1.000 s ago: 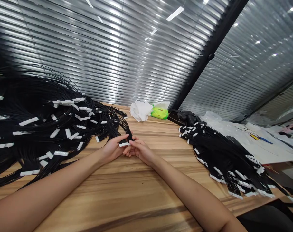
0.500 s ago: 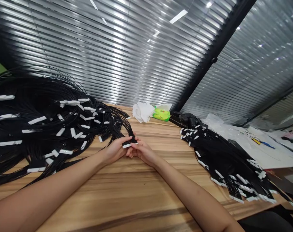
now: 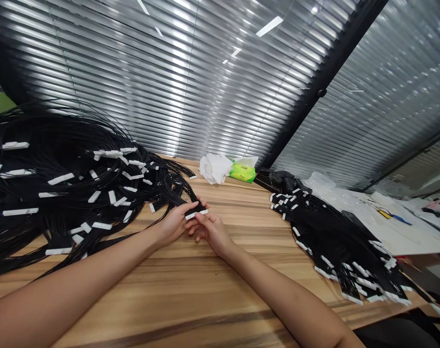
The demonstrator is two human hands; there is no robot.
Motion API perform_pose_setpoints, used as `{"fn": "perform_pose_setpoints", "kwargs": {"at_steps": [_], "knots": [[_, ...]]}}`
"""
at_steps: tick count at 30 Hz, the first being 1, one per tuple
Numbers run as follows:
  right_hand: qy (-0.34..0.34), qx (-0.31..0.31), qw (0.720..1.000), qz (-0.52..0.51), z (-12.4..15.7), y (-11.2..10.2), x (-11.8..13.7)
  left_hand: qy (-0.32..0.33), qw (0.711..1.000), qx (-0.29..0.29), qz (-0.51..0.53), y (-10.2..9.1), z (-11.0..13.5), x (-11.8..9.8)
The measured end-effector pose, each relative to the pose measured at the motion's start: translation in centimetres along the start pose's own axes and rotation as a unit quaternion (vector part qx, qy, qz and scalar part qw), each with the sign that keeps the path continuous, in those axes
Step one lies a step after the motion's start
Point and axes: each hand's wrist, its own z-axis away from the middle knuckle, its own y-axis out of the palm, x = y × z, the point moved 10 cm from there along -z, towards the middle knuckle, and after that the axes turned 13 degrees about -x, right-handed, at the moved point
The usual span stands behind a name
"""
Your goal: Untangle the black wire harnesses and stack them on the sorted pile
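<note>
Between my hands is the end of a bundle of thin black cables (image 3: 195, 209), tipped with a white connector strip (image 3: 196, 214). My left hand (image 3: 176, 222) grips the cables just behind the strip, thumb on top. On the strip's right end lies the thumb of my right hand (image 3: 211, 229), its other fingers curled beneath. From this end the cables run back into a large tangled heap of black cables (image 3: 78, 179) at the left, dotted with many white strips.
A second pile of black cables with white ends (image 3: 336, 237) lies on the right of the wooden table (image 3: 191, 295). Crumpled white tissue (image 3: 215, 169) and a green tissue pack (image 3: 242, 171) sit at the back. A white surface (image 3: 416, 237) with pliers (image 3: 394, 217) is at far right.
The white strip has tilted, its right end rising, and more of it shows between my hands. My right hand's lower fingers have loosened slightly.
</note>
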Motion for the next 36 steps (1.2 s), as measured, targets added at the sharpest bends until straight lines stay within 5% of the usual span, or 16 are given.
{"fn": "perform_pose_setpoints", "kwargs": {"at_steps": [6, 21, 25, 29, 33, 36], "knots": [[-0.068, -0.037, 0.996, 0.040, -0.1, -0.7, 0.8, 0.002, 0.996, 0.066, -0.051, 0.5, -0.2, 0.6], [-0.069, 0.021, 0.994, 0.080, 0.1, 0.5, 0.4, 0.019, 0.991, 0.069, -0.111, -0.2, -0.4, 1.3], [-0.083, -0.006, 0.994, 0.074, 0.1, 0.0, 0.8, 0.023, 0.989, 0.069, -0.125, 0.1, -0.6, 1.4], [-0.126, -0.073, 0.987, 0.065, 0.3, -1.2, 2.1, 0.108, 0.989, 0.002, -0.105, -0.9, -1.7, -0.7], [-0.180, -0.137, 0.972, 0.066, 0.5, -2.5, 3.6, 0.238, 0.951, -0.096, -0.174, -2.8, -2.0, -3.3], [-0.188, -0.166, 0.966, 0.060, 0.3, -3.3, 3.9, 0.261, 0.938, -0.098, -0.204, -2.7, -1.8, -3.7]]}}
